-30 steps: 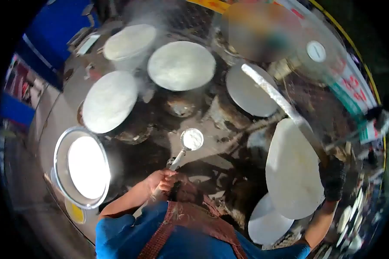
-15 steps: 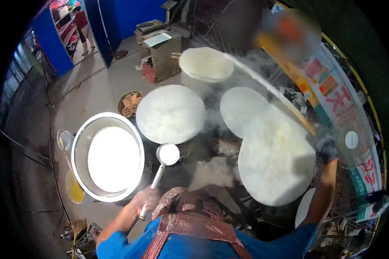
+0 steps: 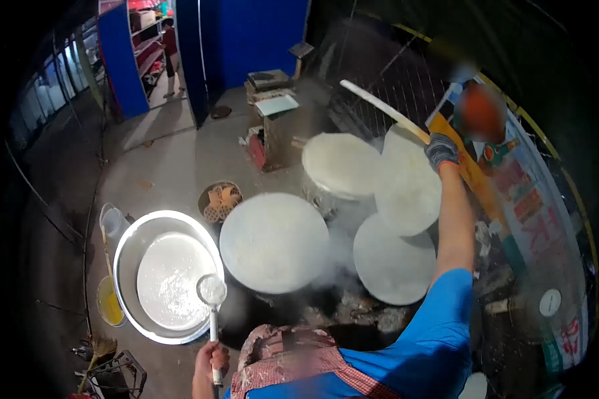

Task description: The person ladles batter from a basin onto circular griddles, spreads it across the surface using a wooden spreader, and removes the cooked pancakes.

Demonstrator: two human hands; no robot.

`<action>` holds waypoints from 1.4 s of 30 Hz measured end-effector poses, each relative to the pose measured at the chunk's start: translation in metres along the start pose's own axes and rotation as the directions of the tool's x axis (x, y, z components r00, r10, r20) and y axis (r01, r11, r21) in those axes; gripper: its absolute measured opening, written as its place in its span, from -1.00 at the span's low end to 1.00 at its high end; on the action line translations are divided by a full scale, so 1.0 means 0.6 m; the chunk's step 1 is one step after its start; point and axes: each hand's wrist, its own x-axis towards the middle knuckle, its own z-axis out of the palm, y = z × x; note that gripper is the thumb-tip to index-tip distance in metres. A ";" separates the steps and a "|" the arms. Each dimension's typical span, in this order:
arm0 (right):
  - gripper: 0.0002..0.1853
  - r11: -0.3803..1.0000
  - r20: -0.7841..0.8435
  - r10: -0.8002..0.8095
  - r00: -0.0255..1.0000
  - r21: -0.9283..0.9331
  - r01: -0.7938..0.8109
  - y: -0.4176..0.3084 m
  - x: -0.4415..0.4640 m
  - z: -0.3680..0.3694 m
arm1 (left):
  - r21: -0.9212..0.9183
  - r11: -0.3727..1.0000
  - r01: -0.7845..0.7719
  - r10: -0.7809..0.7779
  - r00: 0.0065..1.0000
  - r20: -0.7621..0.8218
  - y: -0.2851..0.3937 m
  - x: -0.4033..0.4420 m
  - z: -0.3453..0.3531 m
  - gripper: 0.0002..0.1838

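Observation:
Closed around a pale handle, my left hand [image 3: 211, 359] holds a ladle [image 3: 213, 290] with white liquid in its bowl. The ladle's bowl is over the right rim of a wide metal basin [image 3: 128, 302], which contains white liquid. Stretched far forward on the right, my gloved right hand [image 3: 442, 149] grips a long pale stick [image 3: 384, 108] that points away to the left. Under that hand and stick is a pale round sheet [image 3: 409, 189], which overlaps another round pale surface [image 3: 394, 266] nearer me. Steam blurs these edges.
More pale round surfaces lie in the middle [image 3: 273, 243] and farther back [image 3: 341, 163]. A bowl of orange perforated pieces [image 3: 219, 201], a tub of yellow liquid [image 3: 110, 307] and a box-like stand [image 3: 273, 136] are nearby. Another person [image 3: 171, 56] stands in the doorway.
My right hand has gone forward and left with the stick. The large pale round at right now lies farther away. The ladle has moved left to the basin rim. The view has shifted.

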 end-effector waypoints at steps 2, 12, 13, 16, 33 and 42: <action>-0.78 0.992 -0.115 -0.126 0.985 0.013 0.128 -0.028 0.043 0.041 | -0.052 0.995 -0.089 0.090 0.996 0.009 -0.017 0.023 -0.013 -0.62; -0.79 0.912 -0.089 -0.391 0.916 0.094 0.399 -0.266 -0.044 0.320 | -0.111 0.981 -0.157 0.163 0.986 0.043 -0.073 0.076 0.034 -0.76; -0.77 0.906 -0.032 -0.399 0.916 0.140 0.399 -0.281 -0.061 0.344 | -0.076 0.969 -0.235 0.233 0.972 -0.037 -0.082 0.076 0.044 -0.77; -0.79 0.910 0.068 -0.382 0.922 0.204 0.362 -0.321 -0.107 0.463 | -0.022 0.901 -0.432 0.423 0.890 -0.172 -0.118 0.068 0.074 -0.75; -0.33 0.785 0.342 -0.280 0.897 0.620 0.009 -0.312 -0.138 0.407 | -0.385 0.895 -0.226 0.279 0.957 0.086 -0.132 0.069 0.072 -0.66; -0.49 0.773 0.517 -0.098 0.850 0.577 -0.262 -0.321 -0.430 0.343 | -0.159 0.906 -0.391 0.402 0.915 0.041 -0.070 0.020 0.027 -0.69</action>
